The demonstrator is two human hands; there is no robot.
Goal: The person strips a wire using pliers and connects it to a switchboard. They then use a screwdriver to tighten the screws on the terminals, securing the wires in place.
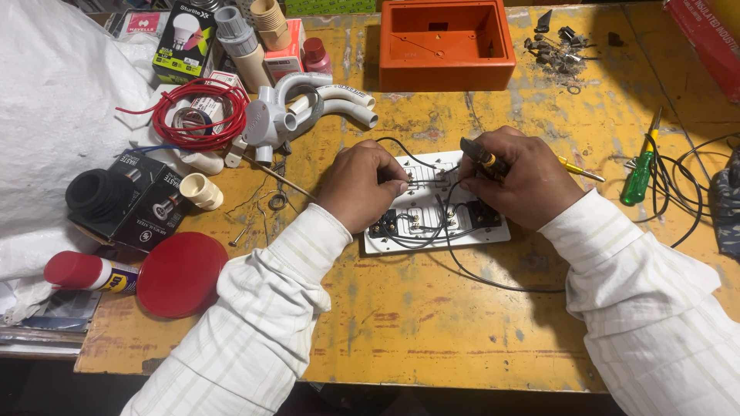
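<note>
white plastic switch plate (435, 231) lies face down, black wires (416, 235) already looped between several modules; left hand (362, 185) pinches a wire, right hand (516, 181) grips a yellow-handled screwdriver (486, 160), terminals apparently unfinished.

My left hand (361, 181) and right hand (515, 185) cover much of the white switch plate (493, 231), so I can't see where my fingertips meet the wiring. The tool (482, 159) in my right hand shows only a black and yellow stub; its tip is hidden. The screws (556, 48) at the far right are too small to sort. The red carton (705, 35) runs off the far right corner.
</note>
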